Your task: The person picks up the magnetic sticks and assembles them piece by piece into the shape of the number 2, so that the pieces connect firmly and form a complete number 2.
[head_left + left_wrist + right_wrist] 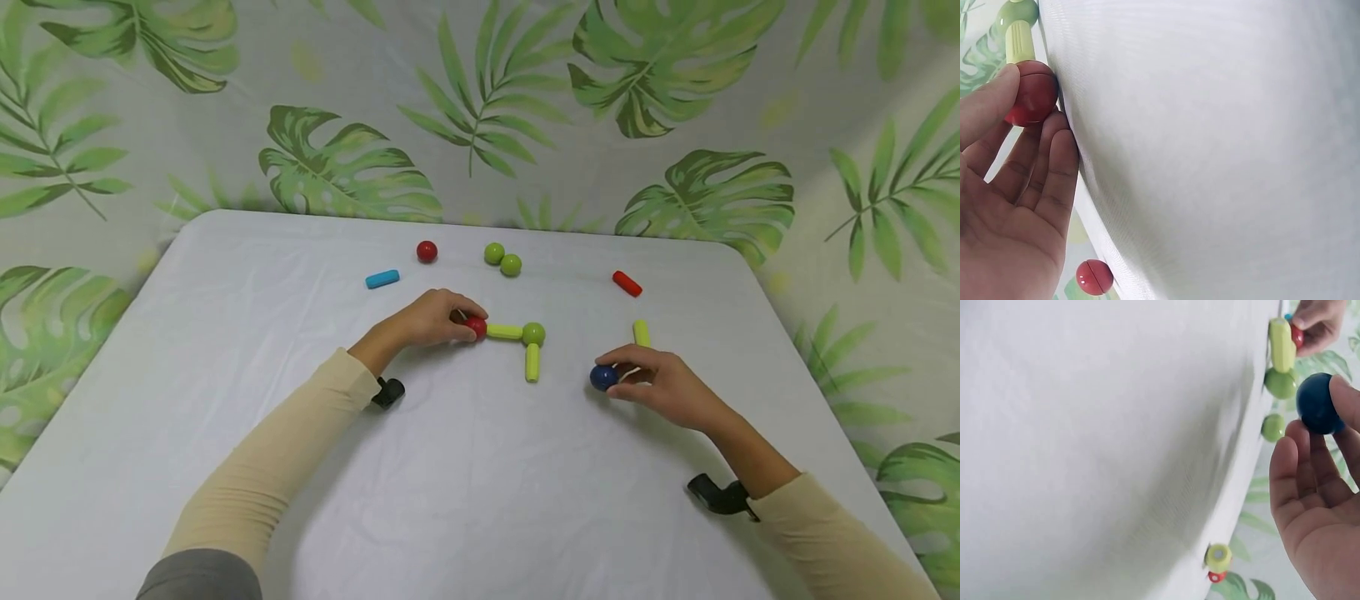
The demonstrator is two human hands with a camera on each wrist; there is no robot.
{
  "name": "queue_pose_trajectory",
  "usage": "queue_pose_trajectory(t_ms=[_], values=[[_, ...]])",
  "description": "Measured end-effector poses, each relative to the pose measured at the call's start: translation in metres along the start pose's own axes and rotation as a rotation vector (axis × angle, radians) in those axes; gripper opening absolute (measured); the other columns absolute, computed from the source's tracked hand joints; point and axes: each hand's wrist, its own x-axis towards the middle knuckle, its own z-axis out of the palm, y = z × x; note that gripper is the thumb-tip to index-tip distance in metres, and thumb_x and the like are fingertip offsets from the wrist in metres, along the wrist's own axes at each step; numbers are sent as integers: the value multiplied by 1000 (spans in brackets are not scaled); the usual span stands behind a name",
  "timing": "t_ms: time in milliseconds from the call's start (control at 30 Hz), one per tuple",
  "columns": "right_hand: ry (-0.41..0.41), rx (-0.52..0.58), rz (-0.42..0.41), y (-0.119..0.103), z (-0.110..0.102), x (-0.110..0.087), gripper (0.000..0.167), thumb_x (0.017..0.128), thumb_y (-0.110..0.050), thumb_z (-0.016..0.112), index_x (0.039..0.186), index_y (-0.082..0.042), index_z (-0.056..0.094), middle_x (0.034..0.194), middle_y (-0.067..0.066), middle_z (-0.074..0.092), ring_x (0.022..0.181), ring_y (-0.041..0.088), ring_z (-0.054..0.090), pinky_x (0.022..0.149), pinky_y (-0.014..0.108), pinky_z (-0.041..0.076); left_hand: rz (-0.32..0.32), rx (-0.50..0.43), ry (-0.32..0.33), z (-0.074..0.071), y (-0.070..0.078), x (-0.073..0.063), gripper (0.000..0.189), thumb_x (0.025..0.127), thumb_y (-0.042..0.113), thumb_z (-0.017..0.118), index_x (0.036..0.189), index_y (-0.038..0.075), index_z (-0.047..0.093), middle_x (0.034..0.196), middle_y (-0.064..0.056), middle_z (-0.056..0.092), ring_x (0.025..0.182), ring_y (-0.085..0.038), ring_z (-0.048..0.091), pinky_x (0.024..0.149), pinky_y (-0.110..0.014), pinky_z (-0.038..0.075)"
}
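Note:
Between thumb and fingers, my left hand (pixel 433 318) holds a red ball (pixel 1035 94). That ball is joined to a yellow-green stick (pixel 505 332), which runs right to a green ball (pixel 533 334). From the green ball a second yellow-green stick (pixel 532 363) points toward the near side. Farther right, my right hand (pixel 667 385) pinches a dark blue ball (pixel 603 377), apart from the joined pieces. In the right wrist view the blue ball (pixel 1318 404) sits between thumb and fingertips. Just beyond the right hand lies a loose yellow-green stick (pixel 641 333), partly hidden by it.
Toward the back of the white-covered table (pixel 450 500) are a blue stick (pixel 382 279), a loose red ball (pixel 427 252), two green balls (pixel 511 265) side by side and a red stick (pixel 627 283). A leaf-patterned cloth (pixel 480 108) rises behind the table.

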Motion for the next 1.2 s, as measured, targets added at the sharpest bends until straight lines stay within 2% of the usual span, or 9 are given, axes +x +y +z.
queue_pose_trajectory(t_ms=[233,467,633,867,1200], values=[[-55,-4,-39,-4,15,2,38,88,-14,75,124,-11,66,120,8,67,100,9,62,86,20,56,-7,-5,-6,0,-1,1,39,93,18,70,132,18,65,131,-5,65,111,-21,58,99,-34,51],[-78,-18,-75,-19,31,12,38,84,-8,77,120,-9,66,116,8,67,99,15,64,86,28,58,-2,-6,2,-1,-2,1,39,92,18,70,131,17,65,129,-5,66,109,-21,60,98,-34,51],[-79,-24,-46,-32,45,18,37,83,-7,78,118,-7,66,113,9,68,98,19,65,84,30,59,-3,-6,-4,0,-2,1,39,93,18,69,132,17,65,130,-5,65,111,-21,58,99,-35,50],[-29,-35,-2,-45,61,26,37,81,-5,79,115,-6,66,108,8,69,94,18,64,81,28,58,0,-9,-6,1,-2,3,39,93,19,69,132,17,65,130,-5,66,111,-21,58,99,-35,51],[26,-51,70,-47,66,31,37,81,-5,79,115,-6,65,106,8,69,94,18,65,83,31,58,3,-6,-1,-1,-3,2,39,93,19,70,131,17,66,129,-4,66,109,-20,57,97,-34,50]])
